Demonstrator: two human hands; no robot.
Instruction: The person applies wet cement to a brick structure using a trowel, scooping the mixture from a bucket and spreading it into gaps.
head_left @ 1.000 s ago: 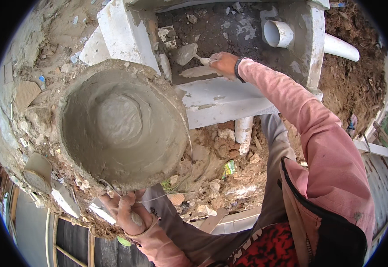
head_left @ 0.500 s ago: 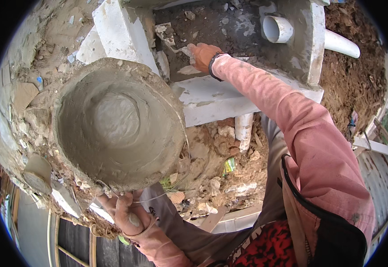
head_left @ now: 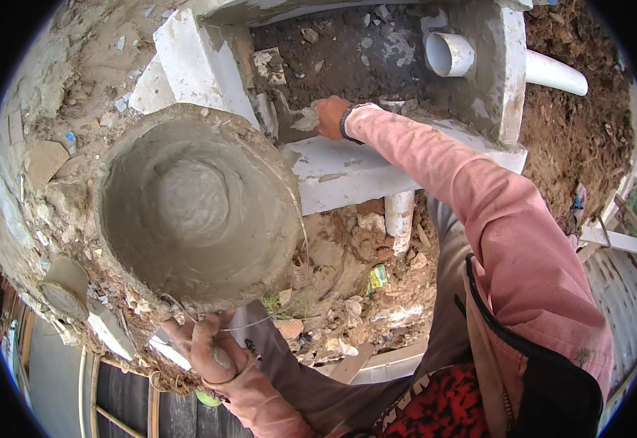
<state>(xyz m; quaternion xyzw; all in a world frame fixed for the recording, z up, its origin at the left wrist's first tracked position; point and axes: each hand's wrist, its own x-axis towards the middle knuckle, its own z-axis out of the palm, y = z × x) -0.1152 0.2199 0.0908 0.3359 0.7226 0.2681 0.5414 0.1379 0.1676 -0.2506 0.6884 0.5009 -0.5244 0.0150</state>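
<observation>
A round bucket [head_left: 194,212] coated in grey mortar, with wet mortar in its bottom, tilts toward me at left. My left hand [head_left: 215,352] is closed at its near rim, by the thin wire handle; some fingers are hidden beneath. My right hand [head_left: 329,118] reaches into a box of white blocks [head_left: 362,171] smeared with mortar. Its fingers are closed on a small greyish piece [head_left: 306,120], which I cannot make out, low by the near left inner corner. A pale broken chunk [head_left: 266,113] lies beside it.
A white pipe [head_left: 450,55] enters through the box's right wall, and another pipe [head_left: 400,223] comes out below its near wall. A mortar-caked small container [head_left: 65,285] stands at left. Rubble and soil [head_left: 333,255] surround the box. Corrugated sheeting [head_left: 618,314] lies at right.
My right hand has moved down and slightly toward the near wall inside the box, with the greyish piece. The bucket has shifted slightly in view; my left hand stays at its rim.
</observation>
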